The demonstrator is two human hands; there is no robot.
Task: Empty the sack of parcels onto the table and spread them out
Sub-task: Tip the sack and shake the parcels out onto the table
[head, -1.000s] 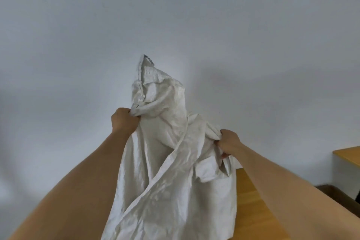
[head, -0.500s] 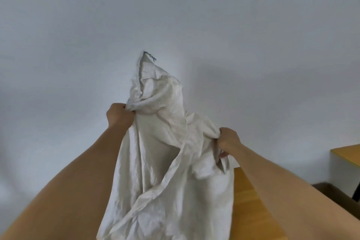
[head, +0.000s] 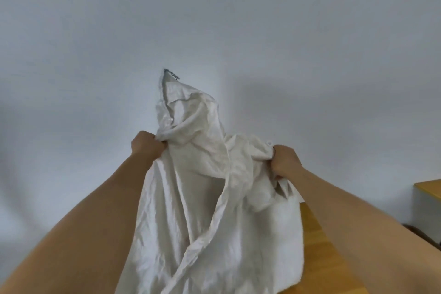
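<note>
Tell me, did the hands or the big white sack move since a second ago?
Only a little. The right hand rose slightly and the left hand barely shifted, lifting the white sack a touch. Both hands still grip the sack, it still hangs over the wooden table, and no parcels show.

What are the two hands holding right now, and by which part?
Both grip the white sack, raised above the wooden table. The left hand bunches cloth below its upper peak; the right hand clutches a gathered fold on the opposite side.
</note>
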